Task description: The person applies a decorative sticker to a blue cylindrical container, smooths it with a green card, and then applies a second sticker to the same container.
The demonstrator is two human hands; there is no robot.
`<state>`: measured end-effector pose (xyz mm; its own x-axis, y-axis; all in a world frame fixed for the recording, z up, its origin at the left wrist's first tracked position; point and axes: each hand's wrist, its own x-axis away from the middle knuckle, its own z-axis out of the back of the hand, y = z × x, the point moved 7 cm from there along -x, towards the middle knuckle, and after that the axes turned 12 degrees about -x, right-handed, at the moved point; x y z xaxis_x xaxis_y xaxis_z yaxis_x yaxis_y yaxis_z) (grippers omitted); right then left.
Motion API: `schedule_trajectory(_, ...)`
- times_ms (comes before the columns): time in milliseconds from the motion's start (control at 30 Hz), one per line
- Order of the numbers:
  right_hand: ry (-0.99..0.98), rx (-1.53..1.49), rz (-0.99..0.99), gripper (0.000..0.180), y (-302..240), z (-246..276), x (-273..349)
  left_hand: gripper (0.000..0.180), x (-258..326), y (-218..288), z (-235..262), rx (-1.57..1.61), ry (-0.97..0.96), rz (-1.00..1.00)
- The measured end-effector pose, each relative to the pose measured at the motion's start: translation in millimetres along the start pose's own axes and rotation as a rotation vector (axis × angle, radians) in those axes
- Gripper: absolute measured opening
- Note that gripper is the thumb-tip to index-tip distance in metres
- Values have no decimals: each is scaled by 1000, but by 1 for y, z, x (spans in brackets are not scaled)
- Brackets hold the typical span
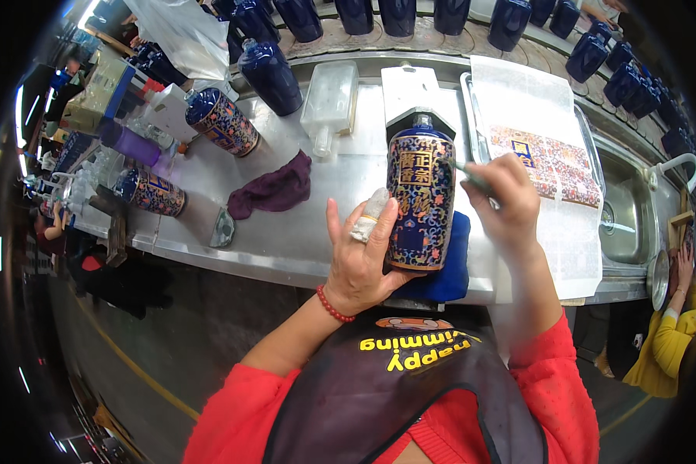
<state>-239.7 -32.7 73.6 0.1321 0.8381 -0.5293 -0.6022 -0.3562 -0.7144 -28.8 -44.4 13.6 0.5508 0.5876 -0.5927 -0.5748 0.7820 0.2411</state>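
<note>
My left hand holds a dark blue ceramic bottle with a colourful patterned decal, steadying it upright on a blue cloth. A taped finger of that hand rests against the bottle's side. My right hand grips a thin green tool and presses its tip to the bottle's right side.
The steel bench carries a maroon rag, two decorated bottles lying down, a clear plastic container and a decal sheet on a tray. Plain blue bottles stand behind. A sink is at right.
</note>
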Motion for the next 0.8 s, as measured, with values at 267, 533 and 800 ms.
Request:
schedule_trajectory(267, -355, -475, -173, 18, 5, -25, 3, 103, 5, -6, -9, 91, -110, 46)
schedule_trajectory(533, -552, -277, 463, 25, -46, -34, 17, 110, -10, 3, -2, -2, -55, -18)
schedule_trajectory(800, -472, -71, 146, 13, -1, -36, -59, 100, -15, 14, 9, -180, -16, -75)
